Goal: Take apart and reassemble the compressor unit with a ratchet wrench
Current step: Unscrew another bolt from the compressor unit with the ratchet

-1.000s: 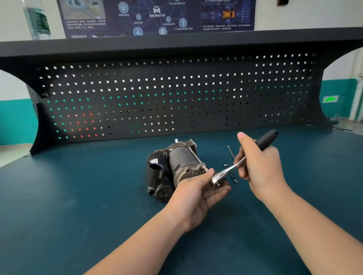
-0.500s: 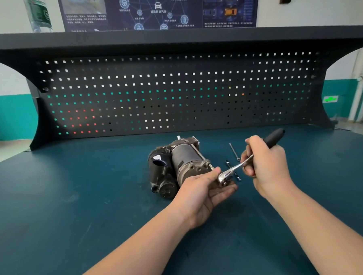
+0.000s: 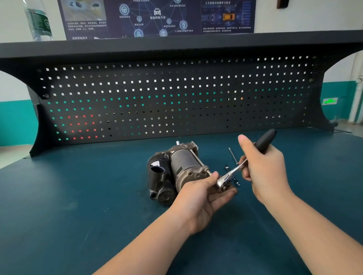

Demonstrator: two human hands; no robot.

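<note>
Here, step: a bolt at the near right end of the compressor (image 3: 178, 171) is judged to be worked with the ratchet wrench (image 3: 233, 173); loosening or tightening cannot be told.
Compressor: laid on its side at the middle of the bench (image 3: 75, 206).
Left hand (image 3: 202, 196): thumb and fingers are pinched round the wrench head.
Right hand (image 3: 262, 166): fingers are curled round the black handle, thumb raised.
Loose bolts (image 3: 233, 155): laid just right of the compressor.
Next: a handle swing is called for, the head kept seated.

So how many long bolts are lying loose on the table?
2 that I can see: one long bolt beyond the wrench, one darker bolt partly behind its head. The hands could hide more.
</note>
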